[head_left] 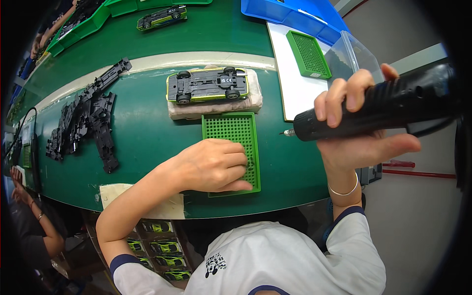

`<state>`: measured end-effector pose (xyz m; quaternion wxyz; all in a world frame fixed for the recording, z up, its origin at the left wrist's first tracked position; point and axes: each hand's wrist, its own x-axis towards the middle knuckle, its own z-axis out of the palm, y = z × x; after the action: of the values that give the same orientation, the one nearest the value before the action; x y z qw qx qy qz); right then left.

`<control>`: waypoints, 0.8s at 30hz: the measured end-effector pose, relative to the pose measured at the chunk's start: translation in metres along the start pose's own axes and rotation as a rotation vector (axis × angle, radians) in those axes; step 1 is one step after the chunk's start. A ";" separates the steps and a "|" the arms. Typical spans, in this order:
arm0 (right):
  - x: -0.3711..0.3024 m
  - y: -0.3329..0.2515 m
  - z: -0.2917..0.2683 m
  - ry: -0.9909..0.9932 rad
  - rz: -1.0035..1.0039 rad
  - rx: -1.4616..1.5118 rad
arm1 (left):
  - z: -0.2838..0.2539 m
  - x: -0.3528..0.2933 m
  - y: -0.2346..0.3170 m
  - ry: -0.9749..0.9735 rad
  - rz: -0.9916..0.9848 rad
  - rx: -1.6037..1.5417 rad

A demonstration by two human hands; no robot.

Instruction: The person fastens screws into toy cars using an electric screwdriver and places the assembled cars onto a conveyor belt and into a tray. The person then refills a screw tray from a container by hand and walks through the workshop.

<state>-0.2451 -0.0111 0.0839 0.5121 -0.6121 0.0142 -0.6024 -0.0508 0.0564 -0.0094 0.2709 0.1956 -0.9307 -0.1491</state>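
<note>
Over the green perforated tray point(226, 127), the left hand point(216, 164) curls inward, any pinched piece hidden; right of the tray, the right hand point(351, 150) wraps a black power screwdriver point(393, 105); left, black chassis plates point(101, 110) lie unfitted; beyond, an upturned toy car point(206, 86) looks chassis-fitted, its fastening unclear

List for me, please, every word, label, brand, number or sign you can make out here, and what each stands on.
White marks on the nearer upturned toy car: present, but I don't copy print.
Black print on the white shirt: likewise not copied.
White label on the upper-right green tray: too small to read.
Pale strip on the blue bin: too blurred.
</note>
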 end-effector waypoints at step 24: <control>0.019 0.019 0.013 -0.161 0.110 0.003 | -0.008 -0.007 -0.003 0.314 -0.278 0.215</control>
<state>-0.2189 -0.0247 0.0884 0.5448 -0.6561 0.0059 -0.5221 -0.0398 0.0556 -0.0070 0.3670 0.3703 -0.8517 -0.0527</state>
